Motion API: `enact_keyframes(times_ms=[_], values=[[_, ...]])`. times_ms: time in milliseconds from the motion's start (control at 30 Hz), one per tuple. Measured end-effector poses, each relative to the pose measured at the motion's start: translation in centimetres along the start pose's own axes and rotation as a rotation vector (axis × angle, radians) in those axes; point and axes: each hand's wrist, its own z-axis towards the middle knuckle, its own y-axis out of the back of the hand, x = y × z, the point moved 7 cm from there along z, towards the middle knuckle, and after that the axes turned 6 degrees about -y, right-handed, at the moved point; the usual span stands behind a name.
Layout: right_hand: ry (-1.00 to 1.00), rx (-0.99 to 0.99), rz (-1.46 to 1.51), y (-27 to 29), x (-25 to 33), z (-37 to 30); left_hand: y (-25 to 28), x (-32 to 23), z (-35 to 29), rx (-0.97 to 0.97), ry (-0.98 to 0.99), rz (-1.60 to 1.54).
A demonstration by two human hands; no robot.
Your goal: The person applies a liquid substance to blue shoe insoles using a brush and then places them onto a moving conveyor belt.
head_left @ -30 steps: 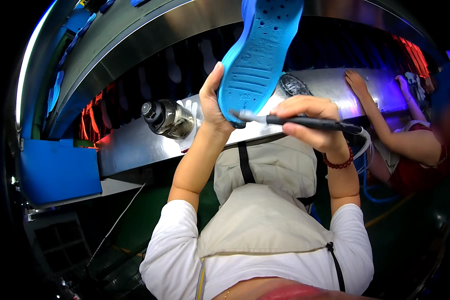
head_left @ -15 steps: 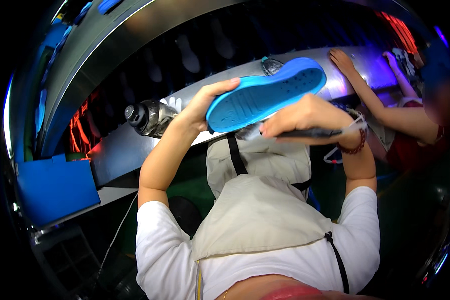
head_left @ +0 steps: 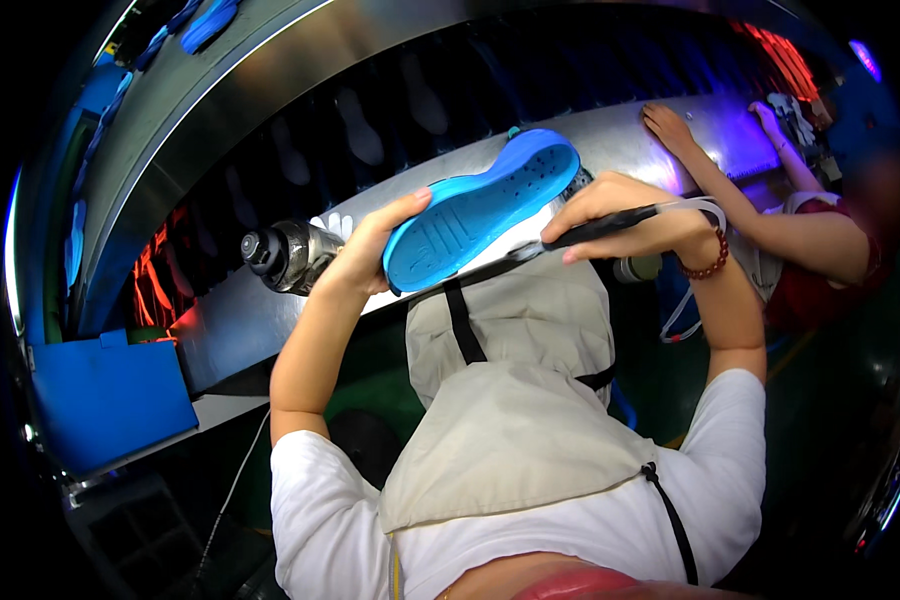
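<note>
My left hand (head_left: 378, 240) grips a blue shoe sole (head_left: 480, 208) by its nearer left end, thumb on the rim and fingers beneath. The sole is tilted, with its hollow inner side facing me. Ridges mark one end and small holes the other. In my right hand (head_left: 635, 205) is a brush (head_left: 602, 226) with a black handle, and a clear tube (head_left: 705, 203) runs from its rear end. The brush's dark tip points left, just below the sole's lower edge. Whether the tip touches the sole I cannot tell.
Behind the sole runs a metal ledge (head_left: 235, 318), with a dark bottle (head_left: 288, 255) at left. A conveyor (head_left: 185, 130) carrying blue soles curves past at far left, above a blue box (head_left: 115, 390). A co-worker's arm (head_left: 720, 185) rests on the ledge at right.
The sole and my left hand have shifted left and slightly down in view. My right hand has drawn away from the sole's lower edge, and the brush now shows more clearly.
</note>
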Motion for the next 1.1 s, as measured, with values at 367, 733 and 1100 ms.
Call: enact_keyframes(times_ms=[367, 733, 1100], values=[[-0.208, -1.023, 0.623, 0.6, -10.5, 1.8, -2.3, 3.6, 1.1, 0.194, -0.169, -0.703], [-0.436, -1.272, 1.435, -8.4, -23.0, -6.1, 10.3, -6.9, -12.1, 0.028, -0.915, -0.626], [-0.156, -1.202, 2.324, -13.4, -29.5, 3.2, 5.6, -19.5, -27.1, -0.259, -1.995, 0.376]])
